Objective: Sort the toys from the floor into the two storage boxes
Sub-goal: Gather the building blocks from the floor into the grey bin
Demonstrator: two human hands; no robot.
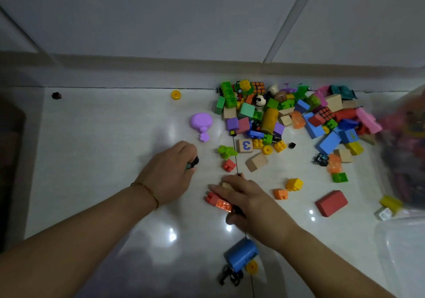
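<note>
**Obs:** Log it, big to small. Where are the toys?

**Op:** Nearly all are on the white tile floor (92,136). At the right edge I read two clear storage boxes. The far box (404,155) is blurred, with coloured toys showing through it. I can't make out what the near box (404,256) holds. The toy pile (287,118) lies against the wall, just left of the far box, and strays spread out from it toward me.

**Obs:** First hazard?

**Op:** The blue cylinder (241,254) lies on its side just beside my right wrist. My judgement is that a careless pull-back of that arm would knock it. On glossy tile it would roll off.

**Obs:** Grip states?

**Op:** The right grip (248,201) lies over the orange brick (218,201) with its fingers fairly straight. I cannot tell whether it has clenched on the brick. The left grip (170,171) is curled round a small dark toy (193,162), with only the toy's end showing.

**Obs:** What could fail from here?

**Op:** Both boxes are well apart from the left grip, with the strays lying between. A piece that small could slip out mid-carry. An arm crossing low could also sweep the red brick (228,165) away. Nothing in view tells me which box takes which kind of toy, so a wrong sort is possible.
</note>
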